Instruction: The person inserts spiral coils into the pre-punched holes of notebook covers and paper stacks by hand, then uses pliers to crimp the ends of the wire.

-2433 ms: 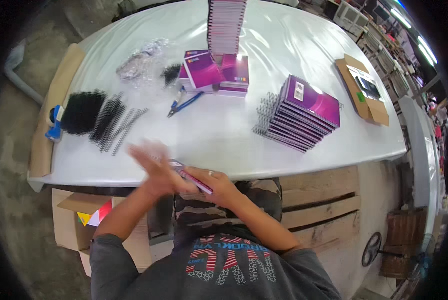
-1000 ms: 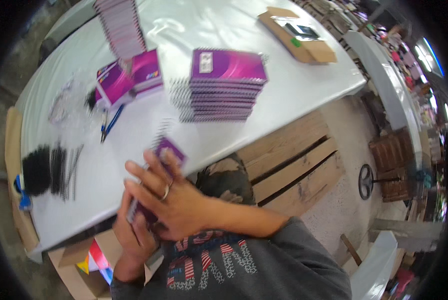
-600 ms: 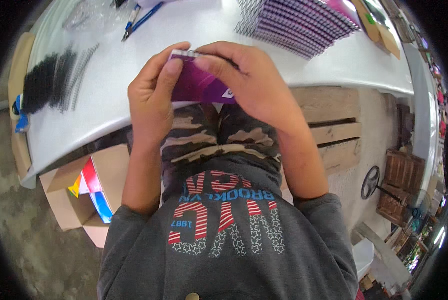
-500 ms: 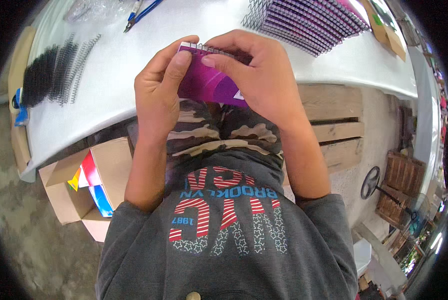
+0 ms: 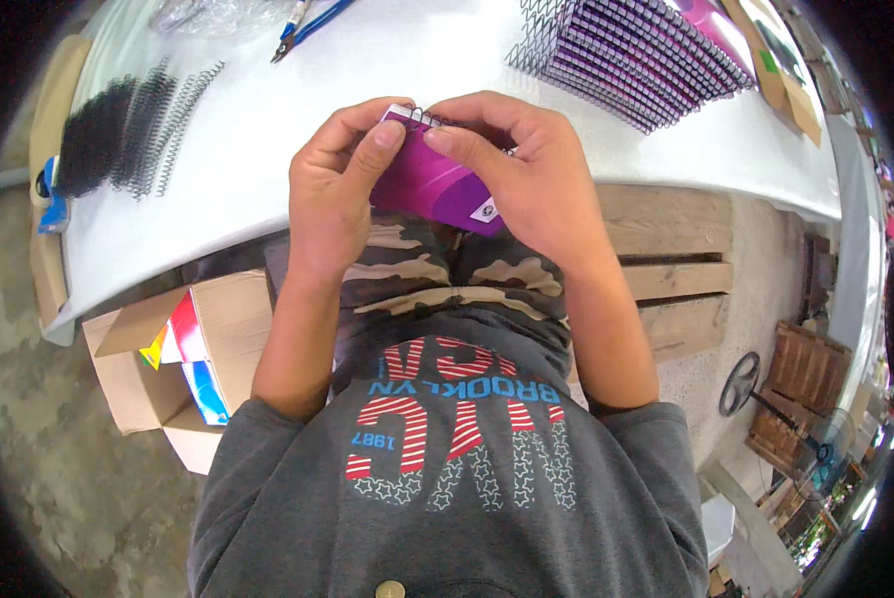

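Note:
Between my hands is a purple-covered notebook (image 5: 430, 186), held over my lap at the table's near edge, with a dark wire spiral (image 5: 422, 116) along its top edge. My left hand (image 5: 342, 189) pinches the notebook's upper left corner, thumb on the cover and fingers behind. The thumb of my right hand (image 5: 527, 169) presses near the spiral on the right side, its curled fingers behind that edge. The spiral's right part is hidden by my right hand. Loose black spiral coils (image 5: 128, 140) lie in a bunch on the table at the left.
At the far right of the white-covered table (image 5: 257, 149) stand several stacked notebooks with black spirals (image 5: 626, 65). Blue-handled pliers (image 5: 307, 28) lie at the far middle. An open cardboard box (image 5: 232, 339) with colourful sheets sits at the lower left; a wooden pallet-like bench (image 5: 666, 224) is at the right.
The table, box and notebook have shifted slightly lower and to the right in view. Both hands keep their pinch on the notebook, and more of its lower right corner shows.

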Motion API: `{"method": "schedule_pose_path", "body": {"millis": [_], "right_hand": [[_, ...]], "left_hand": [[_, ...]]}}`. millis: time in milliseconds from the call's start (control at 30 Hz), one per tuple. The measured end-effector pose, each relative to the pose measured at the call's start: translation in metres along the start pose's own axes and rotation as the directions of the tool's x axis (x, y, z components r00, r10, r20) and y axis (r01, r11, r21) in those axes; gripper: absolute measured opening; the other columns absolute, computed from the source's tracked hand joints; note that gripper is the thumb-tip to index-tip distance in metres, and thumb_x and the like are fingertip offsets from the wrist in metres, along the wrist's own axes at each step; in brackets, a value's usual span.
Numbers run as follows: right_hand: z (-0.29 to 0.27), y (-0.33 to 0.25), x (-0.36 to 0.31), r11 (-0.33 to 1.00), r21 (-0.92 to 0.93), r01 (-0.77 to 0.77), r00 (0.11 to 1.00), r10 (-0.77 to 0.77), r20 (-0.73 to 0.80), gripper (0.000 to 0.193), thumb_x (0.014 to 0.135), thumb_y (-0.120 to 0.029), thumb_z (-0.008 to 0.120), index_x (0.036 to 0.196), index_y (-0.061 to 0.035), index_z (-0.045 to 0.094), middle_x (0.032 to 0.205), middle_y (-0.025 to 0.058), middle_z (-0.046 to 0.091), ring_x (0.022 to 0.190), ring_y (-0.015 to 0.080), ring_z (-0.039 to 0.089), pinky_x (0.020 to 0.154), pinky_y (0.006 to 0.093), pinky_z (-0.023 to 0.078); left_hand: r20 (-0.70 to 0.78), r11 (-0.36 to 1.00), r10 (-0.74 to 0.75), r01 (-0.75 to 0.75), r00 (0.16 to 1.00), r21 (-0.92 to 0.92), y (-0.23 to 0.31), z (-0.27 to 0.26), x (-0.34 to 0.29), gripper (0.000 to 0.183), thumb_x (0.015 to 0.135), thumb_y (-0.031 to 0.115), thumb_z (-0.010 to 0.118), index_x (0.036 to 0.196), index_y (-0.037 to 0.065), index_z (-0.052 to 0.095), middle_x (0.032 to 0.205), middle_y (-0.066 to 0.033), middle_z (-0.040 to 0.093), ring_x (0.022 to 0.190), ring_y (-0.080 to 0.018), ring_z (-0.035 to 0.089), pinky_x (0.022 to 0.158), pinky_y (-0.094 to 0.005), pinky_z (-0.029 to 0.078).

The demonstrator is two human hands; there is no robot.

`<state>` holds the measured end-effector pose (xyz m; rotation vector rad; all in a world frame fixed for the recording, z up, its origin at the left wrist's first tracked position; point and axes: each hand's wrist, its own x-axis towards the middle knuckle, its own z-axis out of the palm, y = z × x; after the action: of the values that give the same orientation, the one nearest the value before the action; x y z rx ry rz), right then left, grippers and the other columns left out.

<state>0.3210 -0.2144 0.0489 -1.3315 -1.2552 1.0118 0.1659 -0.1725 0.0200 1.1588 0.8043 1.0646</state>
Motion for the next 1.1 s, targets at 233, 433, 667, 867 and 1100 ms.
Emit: {"method": "schedule_pose_path", "body": {"millis": [233,433,667,867,1100], "right_hand": [[0.001,0.002,-0.002,0.988,-0.116,0.104,0.994,-0.108,-0.028,0.017,0.081,-0.015,0.062,0.09,-0.0005,0.064,0.088,0.0142,0.065,0.078,0.0263,0.061,0.07,0.0326,0.048],[0.0,0.007,0.0,0.97,-0.177,0.164,0.985,-0.172,-0.028,0.018,0.078,-0.012,0.066,0.09,-0.0001,0.063,0.084,0.0139,0.063,0.075,0.0253,0.062,0.068,0.0317,0.048],[-0.001,0.007,-0.002,0.998,0.062,0.002,0.997,0.002,-0.072,0.016,0.074,-0.007,0.067,0.089,-0.0007,0.063,0.076,0.0134,0.064,0.067,0.0212,0.061,0.066,0.0294,0.048],[0.001,0.009,-0.002,0.983,-0.155,0.093,0.996,-0.09,0.027,0.019,0.077,-0.014,0.066,0.092,-0.0028,0.064,0.078,0.0118,0.063,0.071,0.023,0.061,0.066,0.0316,0.047],[0.004,0.002,-0.007,0.991,-0.096,0.091,0.993,-0.097,-0.06,0.018,0.076,-0.015,0.067,0.089,-0.0026,0.064,0.079,0.0115,0.059,0.072,0.0278,0.056,0.066,0.0353,0.046]], "left_hand": [[0.012,0.999,-0.033,0.034,0.999,-0.015,0.001,0.001,-0.003,0.023,0.088,0.016,0.06,0.106,0.001,0.062,0.092,-0.0039,0.064,0.081,-0.0074,0.058,0.073,-0.0208,0.047],[-0.039,0.997,-0.049,0.052,0.998,0.063,-0.001,0.0,-0.005,0.023,0.087,0.014,0.061,0.106,0.002,0.063,0.093,-0.0046,0.064,0.081,-0.0083,0.058,0.073,-0.0212,0.048],[-0.018,0.998,-0.058,0.058,0.998,0.028,-0.003,0.001,-0.006,0.021,0.085,0.011,0.062,0.104,0.001,0.06,0.093,-0.0055,0.063,0.084,-0.0094,0.058,0.075,-0.0223,0.047],[0.013,1.0,-0.012,0.011,1.0,0.016,-0.01,-0.005,-0.007,0.018,0.086,0.011,0.062,0.101,0.001,0.059,0.089,-0.0036,0.062,0.081,-0.0077,0.057,0.072,-0.0208,0.047],[0.027,0.994,-0.044,0.047,0.999,-0.094,-0.007,-0.004,-0.008,0.019,0.087,0.012,0.061,0.102,0.002,0.059,0.09,-0.0031,0.062,0.084,-0.0079,0.056,0.076,-0.0221,0.046]]}}
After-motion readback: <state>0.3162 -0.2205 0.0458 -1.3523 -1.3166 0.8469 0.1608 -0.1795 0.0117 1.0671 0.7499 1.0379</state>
